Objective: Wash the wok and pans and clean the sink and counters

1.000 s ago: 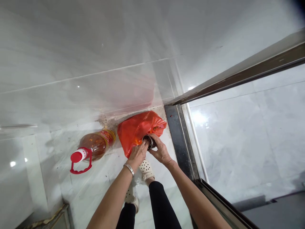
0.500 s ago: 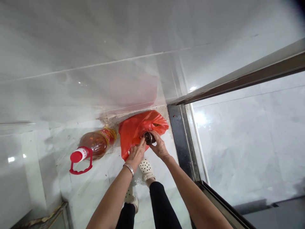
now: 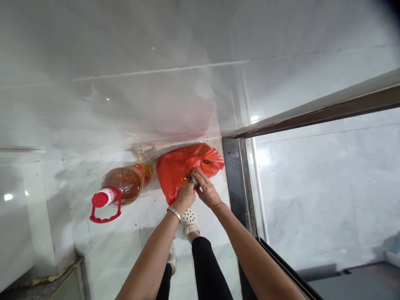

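Cup sits grasped in the fingers of your right hand, by the bag. Your left hand is beside it, its grip unclear.

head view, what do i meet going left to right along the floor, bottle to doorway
Large bottle with a red cap and handle → red plastic bag → dark door sill → thin white strip
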Tool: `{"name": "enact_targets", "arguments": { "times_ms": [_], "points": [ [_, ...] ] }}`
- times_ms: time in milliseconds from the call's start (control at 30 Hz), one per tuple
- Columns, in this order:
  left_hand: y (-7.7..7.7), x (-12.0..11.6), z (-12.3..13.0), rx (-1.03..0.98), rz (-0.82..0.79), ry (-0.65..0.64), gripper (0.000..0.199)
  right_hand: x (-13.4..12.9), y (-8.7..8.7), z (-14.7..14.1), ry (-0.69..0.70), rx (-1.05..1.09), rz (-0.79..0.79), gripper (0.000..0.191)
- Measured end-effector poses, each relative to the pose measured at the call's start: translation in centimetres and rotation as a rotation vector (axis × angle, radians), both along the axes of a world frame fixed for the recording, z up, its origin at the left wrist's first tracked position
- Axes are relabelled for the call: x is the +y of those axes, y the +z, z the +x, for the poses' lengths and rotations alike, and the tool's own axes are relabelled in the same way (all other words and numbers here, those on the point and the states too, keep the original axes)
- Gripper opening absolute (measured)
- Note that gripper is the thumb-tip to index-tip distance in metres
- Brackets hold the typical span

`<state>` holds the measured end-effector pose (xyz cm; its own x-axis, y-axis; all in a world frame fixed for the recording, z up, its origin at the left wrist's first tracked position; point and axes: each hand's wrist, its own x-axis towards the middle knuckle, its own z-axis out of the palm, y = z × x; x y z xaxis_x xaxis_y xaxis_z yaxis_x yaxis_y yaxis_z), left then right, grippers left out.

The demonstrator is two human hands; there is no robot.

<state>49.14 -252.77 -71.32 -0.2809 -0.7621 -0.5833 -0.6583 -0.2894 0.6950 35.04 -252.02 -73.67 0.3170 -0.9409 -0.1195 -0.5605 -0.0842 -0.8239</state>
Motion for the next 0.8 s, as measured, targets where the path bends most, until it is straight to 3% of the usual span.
{"name": "enact_targets", "arguments": {
  "times_ms": [200,367,500,700,800],
  "points": [
    [-0.3,1.1,2.3,-0.114,-0.013,0.009,0.038,-1.1,-1.3,-2.1,-0.099,0.118,0.028,0.066],
    [-0.7,2.8,3.4,-0.215,0.013,0.001,0.049,-1.2,-1.2,-1.7,-0.011,0.212,-0.035,0.07],
    [-1.0,2.9,3.5,-0.311,-0.077,-0.03,0.052,-1.3,-1.7,-1.2,-0.089,0.371,-0.058,0.064],
    [-0.1,3.1,4.2,-0.298,-0.146,-0.06,0.039,0.0,1.8,-0.2,-0.229,0.106,-0.129,0.067],
    [0.7,3.0,4.6,-0.293,-0.146,-0.05,0.04,1.3,1.8,0.4,-0.287,-0.022,-0.071,0.07]
  ]
}}
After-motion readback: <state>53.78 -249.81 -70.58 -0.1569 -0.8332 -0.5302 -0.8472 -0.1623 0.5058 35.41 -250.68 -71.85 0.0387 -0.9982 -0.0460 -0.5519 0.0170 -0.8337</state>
